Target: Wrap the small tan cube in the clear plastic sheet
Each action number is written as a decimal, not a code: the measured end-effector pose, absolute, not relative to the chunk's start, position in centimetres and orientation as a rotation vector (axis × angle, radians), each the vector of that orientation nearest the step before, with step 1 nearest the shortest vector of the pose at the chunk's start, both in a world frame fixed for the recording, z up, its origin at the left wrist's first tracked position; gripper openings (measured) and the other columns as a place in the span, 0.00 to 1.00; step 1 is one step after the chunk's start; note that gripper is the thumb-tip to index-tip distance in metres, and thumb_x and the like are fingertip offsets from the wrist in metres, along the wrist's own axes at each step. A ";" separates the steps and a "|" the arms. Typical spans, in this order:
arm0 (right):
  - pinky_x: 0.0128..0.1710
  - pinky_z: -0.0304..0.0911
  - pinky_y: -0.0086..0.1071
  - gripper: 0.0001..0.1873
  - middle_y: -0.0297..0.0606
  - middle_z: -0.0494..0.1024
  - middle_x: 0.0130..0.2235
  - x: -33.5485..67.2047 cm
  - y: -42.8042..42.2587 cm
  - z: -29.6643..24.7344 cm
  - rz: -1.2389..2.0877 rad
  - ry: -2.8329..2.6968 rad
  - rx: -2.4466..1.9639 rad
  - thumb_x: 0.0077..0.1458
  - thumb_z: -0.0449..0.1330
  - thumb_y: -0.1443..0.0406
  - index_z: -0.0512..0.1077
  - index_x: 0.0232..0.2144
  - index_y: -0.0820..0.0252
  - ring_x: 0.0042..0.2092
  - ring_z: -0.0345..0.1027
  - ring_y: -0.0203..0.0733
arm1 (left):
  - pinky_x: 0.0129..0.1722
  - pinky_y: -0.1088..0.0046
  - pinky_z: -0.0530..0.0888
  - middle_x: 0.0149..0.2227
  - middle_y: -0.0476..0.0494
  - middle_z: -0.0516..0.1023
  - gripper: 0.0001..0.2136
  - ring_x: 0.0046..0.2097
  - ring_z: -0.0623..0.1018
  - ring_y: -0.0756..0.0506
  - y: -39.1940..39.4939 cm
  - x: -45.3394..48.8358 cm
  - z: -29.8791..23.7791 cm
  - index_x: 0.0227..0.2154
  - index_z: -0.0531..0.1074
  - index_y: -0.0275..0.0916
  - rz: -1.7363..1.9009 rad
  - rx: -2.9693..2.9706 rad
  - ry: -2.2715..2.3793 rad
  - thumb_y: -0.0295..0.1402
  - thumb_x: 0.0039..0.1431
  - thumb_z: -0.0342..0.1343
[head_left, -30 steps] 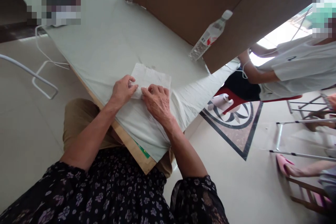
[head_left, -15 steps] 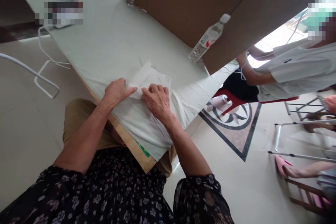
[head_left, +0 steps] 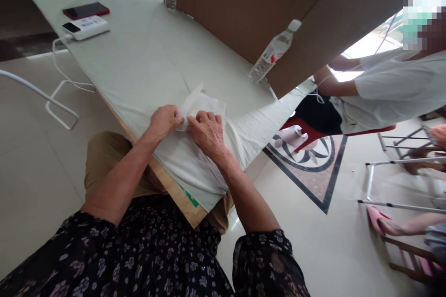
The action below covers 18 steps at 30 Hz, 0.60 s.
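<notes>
Pale tablecloth [head_left: 135, 51] above tiled floor [head_left: 296, 241] bears paper [head_left: 207, 102], perhaps.

white sheet [head_left: 205, 101]; pale green cloth [head_left: 139, 60]; black floral blouse [head_left: 167, 250].

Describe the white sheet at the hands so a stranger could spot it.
Start with the pale tablecloth and look towards the corner nearest the wearer. There the left hand and right hand have their fingers on a thin white sheet. It is whiter and far smaller than the cloth beneath, with a point at its far edge.
</notes>
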State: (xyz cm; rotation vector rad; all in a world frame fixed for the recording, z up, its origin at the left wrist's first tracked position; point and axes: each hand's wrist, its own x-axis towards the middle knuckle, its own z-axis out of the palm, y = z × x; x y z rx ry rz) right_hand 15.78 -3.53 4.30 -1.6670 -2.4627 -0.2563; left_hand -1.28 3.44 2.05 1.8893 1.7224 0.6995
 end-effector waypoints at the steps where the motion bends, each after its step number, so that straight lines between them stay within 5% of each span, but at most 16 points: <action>1: 0.46 0.52 0.44 0.13 0.45 0.78 0.50 15.8 -3.5 4.3 -0.254 -2.462 -1.671 0.73 0.52 0.62 0.75 0.50 0.51 0.49 0.65 0.51 | 0.30 0.68 0.64 0.18 0.51 0.64 0.12 0.27 0.67 0.44 3.3 -0.9 2.2 0.16 0.63 0.44 0.706 1.878 1.750 0.32 0.46 0.62; 6: 0.47 0.52 0.44 0.13 0.47 0.79 0.52 15.6 -3.3 4.4 -0.223 -2.441 -1.681 0.71 0.56 0.62 0.72 0.55 0.55 0.50 0.65 0.53 | 0.31 0.69 0.67 0.21 0.52 0.66 0.09 0.28 0.67 0.47 3.0 0.0 2.9 0.20 0.64 0.43 0.830 1.761 1.705 0.32 0.46 0.59; 12: 0.48 0.53 0.44 0.08 0.47 0.80 0.49 15.7 -3.3 4.8 -0.173 -2.434 -1.686 0.70 0.57 0.62 0.74 0.46 0.58 0.51 0.67 0.54 | 0.25 0.72 0.69 0.21 0.52 0.68 0.04 0.23 0.67 0.49 2.8 0.6 3.1 0.24 0.67 0.41 0.892 1.441 1.484 0.32 0.47 0.57; 18: 0.51 0.55 0.45 0.10 0.46 0.82 0.52 16.5 -3.9 5.4 -0.032 -2.431 -1.623 0.67 0.57 0.66 0.75 0.49 0.57 0.52 0.69 0.54 | 0.24 0.71 0.71 0.23 0.48 0.75 0.05 0.25 0.73 0.47 2.3 1.0 3.9 0.24 0.75 0.40 0.846 1.501 1.361 0.33 0.47 0.56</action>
